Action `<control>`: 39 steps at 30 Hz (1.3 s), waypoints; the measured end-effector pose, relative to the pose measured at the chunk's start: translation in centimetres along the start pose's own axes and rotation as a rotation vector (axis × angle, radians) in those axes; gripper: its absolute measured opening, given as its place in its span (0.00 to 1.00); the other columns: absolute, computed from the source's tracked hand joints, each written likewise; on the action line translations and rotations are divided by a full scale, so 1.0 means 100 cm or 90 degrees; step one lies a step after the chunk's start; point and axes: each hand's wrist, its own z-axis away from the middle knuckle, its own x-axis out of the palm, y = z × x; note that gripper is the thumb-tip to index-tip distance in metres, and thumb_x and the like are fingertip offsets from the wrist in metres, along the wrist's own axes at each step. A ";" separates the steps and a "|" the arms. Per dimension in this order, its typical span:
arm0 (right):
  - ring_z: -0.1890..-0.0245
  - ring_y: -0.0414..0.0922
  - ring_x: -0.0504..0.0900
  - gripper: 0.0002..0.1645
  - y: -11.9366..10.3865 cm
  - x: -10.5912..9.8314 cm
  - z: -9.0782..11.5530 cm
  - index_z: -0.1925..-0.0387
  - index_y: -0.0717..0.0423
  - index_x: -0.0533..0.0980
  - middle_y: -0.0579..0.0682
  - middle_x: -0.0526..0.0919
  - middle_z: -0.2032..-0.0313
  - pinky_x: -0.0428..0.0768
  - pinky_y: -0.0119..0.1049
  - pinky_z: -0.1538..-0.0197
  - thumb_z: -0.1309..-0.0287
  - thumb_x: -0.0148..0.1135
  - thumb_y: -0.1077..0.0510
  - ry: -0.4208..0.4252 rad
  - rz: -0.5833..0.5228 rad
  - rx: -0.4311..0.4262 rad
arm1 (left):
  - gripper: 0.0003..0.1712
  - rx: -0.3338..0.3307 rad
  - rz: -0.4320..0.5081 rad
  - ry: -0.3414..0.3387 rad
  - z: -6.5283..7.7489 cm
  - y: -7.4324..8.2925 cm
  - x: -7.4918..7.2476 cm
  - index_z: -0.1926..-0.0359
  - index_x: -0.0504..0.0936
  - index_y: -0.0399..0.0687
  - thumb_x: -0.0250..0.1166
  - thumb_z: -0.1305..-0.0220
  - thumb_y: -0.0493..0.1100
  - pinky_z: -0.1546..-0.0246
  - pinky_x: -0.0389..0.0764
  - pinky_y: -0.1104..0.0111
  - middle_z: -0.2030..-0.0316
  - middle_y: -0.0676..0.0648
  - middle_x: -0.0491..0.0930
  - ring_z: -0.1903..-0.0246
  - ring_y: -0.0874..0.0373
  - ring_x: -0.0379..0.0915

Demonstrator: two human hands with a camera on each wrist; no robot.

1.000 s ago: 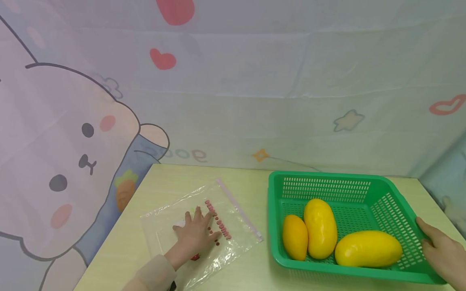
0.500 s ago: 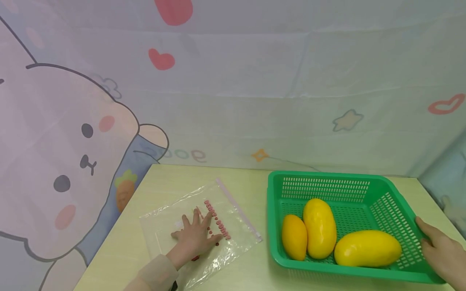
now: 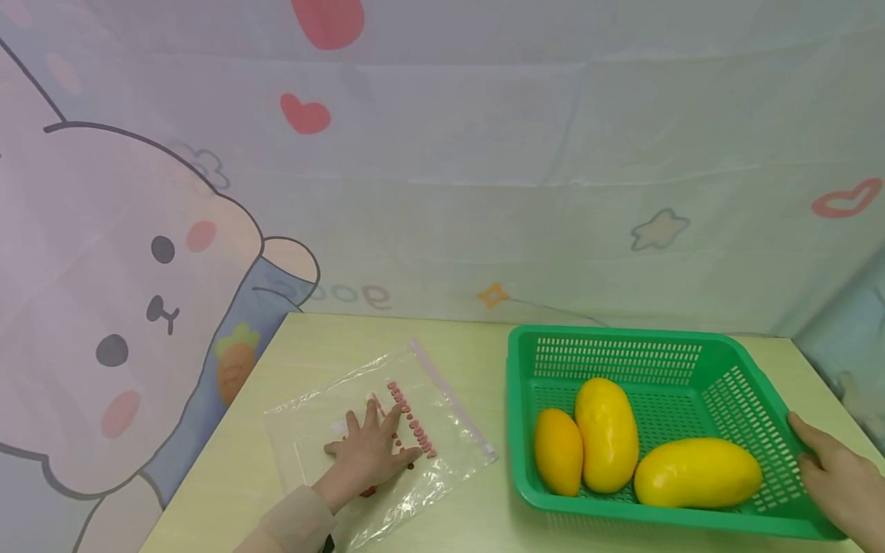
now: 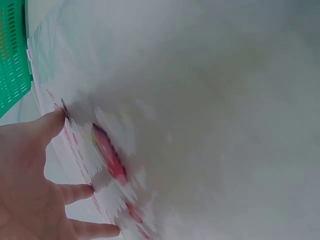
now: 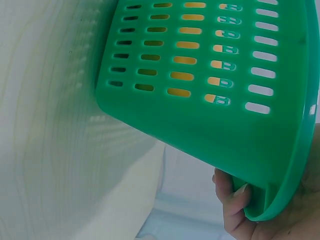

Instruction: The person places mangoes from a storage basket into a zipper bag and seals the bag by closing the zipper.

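Observation:
My left hand (image 3: 364,459) lies with its fingers spread on a clear zip bag (image 3: 442,476) printed with pink letters. In the left wrist view the fingertips (image 4: 86,193) touch the bag's film, beside a red printed patch (image 4: 111,157). My right hand (image 3: 840,480) grips the right end of a green plastic basket (image 3: 622,332), fingers curled under its rim in the right wrist view. Inside the basket lie an orange-yellow mango (image 3: 558,452) and two larger glossy yellow mango-shaped fruits, one upright (image 3: 607,435) and one lying sideways (image 3: 698,472).
Both the bag and the basket rest on a pale wood-grain table (image 3: 477,361), the bag left of the basket. Behind the table hangs a printed cloth (image 3: 484,153) with a cartoon bear-like figure on its left.
Almost nothing differs. The left hand shifts very slightly on the bag, and the whole view drifts a little; the right hand and basket stay in place.

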 end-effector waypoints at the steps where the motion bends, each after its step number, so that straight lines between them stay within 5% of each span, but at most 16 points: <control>1: 0.66 0.57 0.73 0.35 0.000 0.000 0.000 0.31 0.74 0.40 0.82 0.51 0.38 0.65 0.41 0.69 0.36 0.36 0.68 0.007 0.001 -0.001 | 0.48 0.000 0.004 -0.003 0.000 0.000 -0.001 0.29 0.62 0.55 0.62 0.46 0.70 0.59 0.58 0.19 0.28 0.33 0.52 0.33 0.22 0.48; 9: 0.42 0.77 0.59 0.35 0.003 0.003 -0.001 0.30 0.72 0.41 0.81 0.51 0.36 0.68 0.49 0.62 0.36 0.36 0.68 0.035 0.006 -0.007 | 0.49 0.004 0.018 -0.021 -0.001 -0.003 -0.003 0.29 0.62 0.57 0.64 0.48 0.70 0.57 0.55 0.19 0.27 0.33 0.52 0.32 0.22 0.45; 26: 0.43 0.77 0.61 0.35 0.002 0.002 -0.002 0.30 0.73 0.42 0.81 0.52 0.37 0.68 0.47 0.63 0.36 0.37 0.68 0.023 0.007 -0.001 | 0.49 0.038 0.019 -0.042 -0.006 -0.014 -0.004 0.29 0.61 0.60 0.65 0.49 0.69 0.55 0.54 0.18 0.26 0.37 0.51 0.31 0.24 0.45; 39: 0.41 0.78 0.58 0.35 0.003 0.003 -0.003 0.30 0.72 0.41 0.81 0.51 0.37 0.71 0.54 0.58 0.36 0.36 0.68 0.023 0.008 -0.004 | 0.47 0.092 -0.002 -0.046 -0.007 -0.023 -0.002 0.30 0.63 0.61 0.65 0.49 0.69 0.56 0.53 0.18 0.26 0.38 0.52 0.32 0.23 0.45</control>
